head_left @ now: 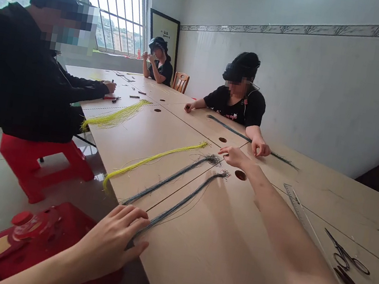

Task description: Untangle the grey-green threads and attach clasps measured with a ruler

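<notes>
Left hand (121, 235), fingers apart, nearest grey bundle (189, 197) (long axis running away rightward), right hand (233, 156) beyond, fingers apart

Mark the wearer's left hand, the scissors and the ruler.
Left hand (118, 231): head view, back of the hand.
Scissors (340, 249): head view, near the pivot.
Ruler (293, 202): head view, around mid-length.

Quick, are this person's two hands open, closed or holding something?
Left hand: open, by the near end of the closest long, blue-grey strand bundle.
Right hand: half-curled; any hold cannot be told.
</notes>
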The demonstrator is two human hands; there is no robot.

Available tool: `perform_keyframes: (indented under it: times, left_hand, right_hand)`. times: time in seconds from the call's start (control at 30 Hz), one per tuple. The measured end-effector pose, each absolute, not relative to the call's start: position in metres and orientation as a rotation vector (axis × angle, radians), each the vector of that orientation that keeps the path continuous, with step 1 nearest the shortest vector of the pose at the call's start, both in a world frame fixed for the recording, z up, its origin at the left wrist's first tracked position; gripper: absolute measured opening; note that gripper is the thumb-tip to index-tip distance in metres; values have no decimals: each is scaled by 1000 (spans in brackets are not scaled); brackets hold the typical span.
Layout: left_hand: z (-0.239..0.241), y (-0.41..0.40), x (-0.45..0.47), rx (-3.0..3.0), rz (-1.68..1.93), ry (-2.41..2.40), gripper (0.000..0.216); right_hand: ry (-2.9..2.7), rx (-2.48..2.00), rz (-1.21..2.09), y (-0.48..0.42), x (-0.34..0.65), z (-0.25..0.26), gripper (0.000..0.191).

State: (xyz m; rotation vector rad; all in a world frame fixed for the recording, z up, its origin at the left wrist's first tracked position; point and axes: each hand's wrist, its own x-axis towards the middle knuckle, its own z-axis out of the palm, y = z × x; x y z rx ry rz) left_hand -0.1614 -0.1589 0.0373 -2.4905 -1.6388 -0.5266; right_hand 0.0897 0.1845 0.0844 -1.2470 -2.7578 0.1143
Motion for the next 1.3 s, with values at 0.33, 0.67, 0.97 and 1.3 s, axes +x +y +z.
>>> perform_keyframes:
  times: [0.33, 0.67, 0.97, 1.3]
  left_hand:
    - [13, -156, -173, -2476, -450, -1574, 24]
    - [32, -158, -178, -2503, -546, -1654, 14]
    - [61, -50, -94, -2676, -464, -1680, 24]
    - [16, 77, -15, -2562, -505, -1711, 38]
  right_hand:
    - [-2865, -1260, 286, 166, 113, 50, 22]
    - [-2631, -1470, 167, 177, 123, 51, 30]
    - [-2616, -1633, 209, 173, 130, 39, 21]
    - [-2547, -1677, 160, 169, 126, 38, 19]
